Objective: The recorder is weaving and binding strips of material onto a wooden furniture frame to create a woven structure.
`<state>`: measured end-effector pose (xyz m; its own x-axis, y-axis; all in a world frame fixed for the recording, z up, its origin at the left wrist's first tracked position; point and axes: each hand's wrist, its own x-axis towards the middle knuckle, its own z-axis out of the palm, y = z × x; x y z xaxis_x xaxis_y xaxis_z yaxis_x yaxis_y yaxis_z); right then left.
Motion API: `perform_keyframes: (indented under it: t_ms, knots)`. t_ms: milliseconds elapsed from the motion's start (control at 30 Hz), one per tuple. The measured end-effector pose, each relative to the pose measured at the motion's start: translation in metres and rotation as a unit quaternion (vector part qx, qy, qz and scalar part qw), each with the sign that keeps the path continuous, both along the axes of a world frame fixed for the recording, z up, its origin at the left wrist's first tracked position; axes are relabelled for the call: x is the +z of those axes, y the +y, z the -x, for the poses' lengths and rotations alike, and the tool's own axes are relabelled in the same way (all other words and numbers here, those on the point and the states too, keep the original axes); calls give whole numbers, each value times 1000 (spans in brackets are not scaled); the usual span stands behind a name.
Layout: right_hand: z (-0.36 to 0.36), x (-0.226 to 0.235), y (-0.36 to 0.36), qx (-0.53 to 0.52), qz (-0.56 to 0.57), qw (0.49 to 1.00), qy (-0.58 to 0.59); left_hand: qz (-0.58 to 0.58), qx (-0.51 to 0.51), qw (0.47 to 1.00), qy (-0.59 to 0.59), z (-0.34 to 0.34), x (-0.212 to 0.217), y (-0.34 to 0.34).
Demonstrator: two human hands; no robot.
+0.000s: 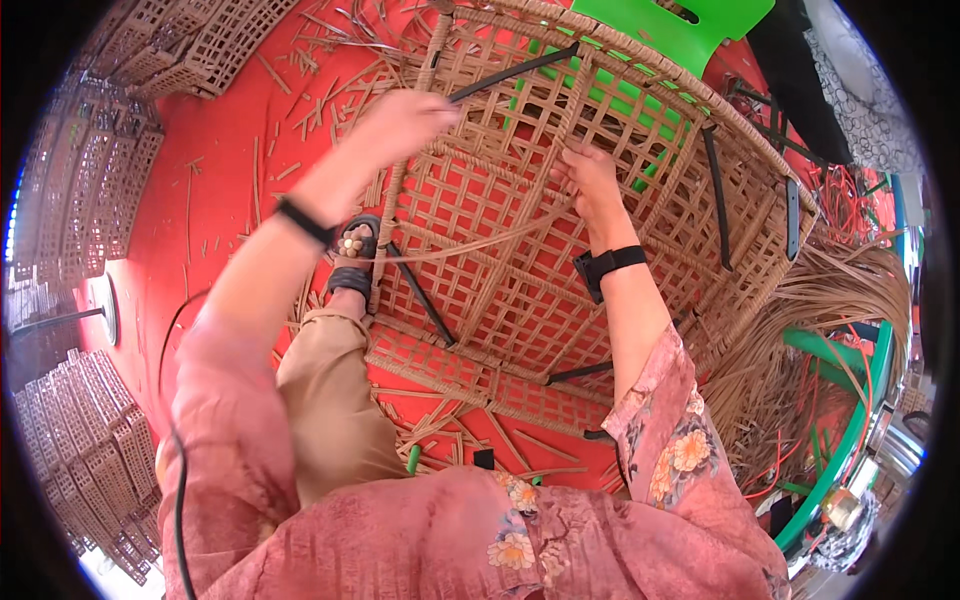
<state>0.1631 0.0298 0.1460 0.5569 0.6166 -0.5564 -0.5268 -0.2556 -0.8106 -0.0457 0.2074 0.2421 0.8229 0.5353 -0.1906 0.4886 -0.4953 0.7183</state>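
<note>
Head view: the woven rattan basket frame (560, 230) is the landmark, tipped on its side on the red floor (210, 180). Left of it, finished lattice panels (95, 190) lie stacked. The left hand (405, 120) is at the frame's upper left edge, fingers closed, apparently pinching a strand; the grip is blurred. A loose rattan strip (470, 245) crosses the frame's lattice. The right hand (590, 180) pinches a strip against the frame's centre. Right of the frame lies a bundle of rattan strands (830, 300).
</note>
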Motion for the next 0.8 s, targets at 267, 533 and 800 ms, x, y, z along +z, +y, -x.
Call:
perform_keyframes:
  t_ms: [267, 533, 800]
  knots:
    - [9, -6, 5, -87, -70, 993, 38, 92, 135, 985, -47, -133, -91, -74]
    - [20, 8, 2, 31, 169, 796, -580, 154, 159, 969, -110, -131, -106, -67]
    - [23, -4, 13, -14, 102, 848, -520, 277, 147, 942, -122, -125, -97, -62]
